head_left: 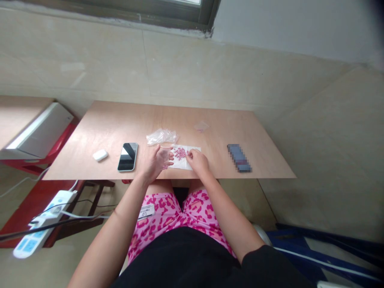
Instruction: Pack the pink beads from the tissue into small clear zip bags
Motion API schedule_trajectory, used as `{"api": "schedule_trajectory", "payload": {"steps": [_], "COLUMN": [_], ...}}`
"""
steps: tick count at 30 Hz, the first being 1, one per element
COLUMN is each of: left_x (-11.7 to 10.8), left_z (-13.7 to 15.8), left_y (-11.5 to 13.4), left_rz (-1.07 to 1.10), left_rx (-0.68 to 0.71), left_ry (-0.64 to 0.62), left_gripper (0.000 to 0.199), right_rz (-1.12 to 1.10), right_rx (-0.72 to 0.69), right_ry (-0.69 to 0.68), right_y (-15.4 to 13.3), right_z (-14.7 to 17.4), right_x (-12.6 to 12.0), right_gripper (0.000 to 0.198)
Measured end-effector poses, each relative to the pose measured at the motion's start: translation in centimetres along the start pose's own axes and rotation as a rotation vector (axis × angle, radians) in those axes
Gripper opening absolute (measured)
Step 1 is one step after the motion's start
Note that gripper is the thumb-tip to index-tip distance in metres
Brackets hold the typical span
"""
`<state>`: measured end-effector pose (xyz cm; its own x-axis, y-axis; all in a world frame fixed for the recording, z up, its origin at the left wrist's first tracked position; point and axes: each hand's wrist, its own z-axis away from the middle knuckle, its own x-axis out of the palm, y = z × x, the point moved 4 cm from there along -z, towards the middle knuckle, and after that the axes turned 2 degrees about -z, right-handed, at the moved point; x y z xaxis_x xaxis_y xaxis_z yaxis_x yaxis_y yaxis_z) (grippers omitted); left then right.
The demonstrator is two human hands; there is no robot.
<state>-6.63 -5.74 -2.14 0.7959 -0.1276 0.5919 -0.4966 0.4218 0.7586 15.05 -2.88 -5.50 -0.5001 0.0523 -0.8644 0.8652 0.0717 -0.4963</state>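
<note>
A heap of small pink bead-like pieces (180, 153) lies on a white sheet (196, 149) near the table's front edge. My left hand (154, 163) is curled at the sheet's left side, around what looks like a small clear plastic bag (167, 153). Some pink pieces show low down by its fingers. Over the heap's right edge, my right hand (198, 161) has thumb and fingertips pinched together. Whatever is between those fingertips is too small to make out.
Crumpled clear plastic (162, 137) and a tiny clear bag (201, 127) lie farther back on the wooden table (120, 116). A phone (127, 157) and white case (100, 155) are left, a dark pixelated object (239, 158) right. A power strip (45, 224) with cables is below left.
</note>
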Motion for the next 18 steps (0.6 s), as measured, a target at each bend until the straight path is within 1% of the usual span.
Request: {"api": "schedule_trajectory", "payload": {"steps": [4, 6, 8, 11, 13, 16, 17, 18], "left_x": [-0.1, 0.0, 0.1, 0.5, 0.9, 1.3, 1.4, 1.4], "left_z": [0.0, 0.1, 0.2, 0.5, 0.7, 1.0, 1.0, 1.1], "left_y": [-0.1, -0.2, -0.4, -0.7, -0.9, -1.0, -1.0, -1.0], "left_rz": [-0.035, -0.049, -0.085, -0.178, -0.228, -0.252, -0.251, -0.246], "left_rx": [-0.015, -0.017, -0.032, -0.062, -0.08, -0.089, -0.087, -0.082], "left_ry": [-0.018, -0.027, -0.033, -0.036, -0.047, -0.069, -0.075, -0.076], "left_gripper": [0.062, 0.063, 0.062, 0.057, 0.053, 0.05, 0.049, 0.05], "right_rz": [-0.056, -0.167, -0.393, -0.804, -0.943, -0.915, -0.879, -0.834], "right_rx": [0.023, 0.022, 0.022, 0.027, -0.014, -0.121, -0.133, -0.128], "right_ry": [0.008, 0.022, 0.029, -0.02, -0.094, -0.214, -0.216, -0.185], "right_y": [0.1, -0.2, -0.9, -3.0, -4.9, -6.8, -6.7, -6.3], "right_z": [0.1, 0.1, 0.0, -0.2, -0.2, 0.1, 0.1, 0.1], "right_x": [-0.2, -0.8, -1.6, -2.9, -3.7, -4.6, -4.8, -4.9], "right_gripper": [0.007, 0.006, 0.009, 0.027, 0.033, 0.031, 0.03, 0.029]}}
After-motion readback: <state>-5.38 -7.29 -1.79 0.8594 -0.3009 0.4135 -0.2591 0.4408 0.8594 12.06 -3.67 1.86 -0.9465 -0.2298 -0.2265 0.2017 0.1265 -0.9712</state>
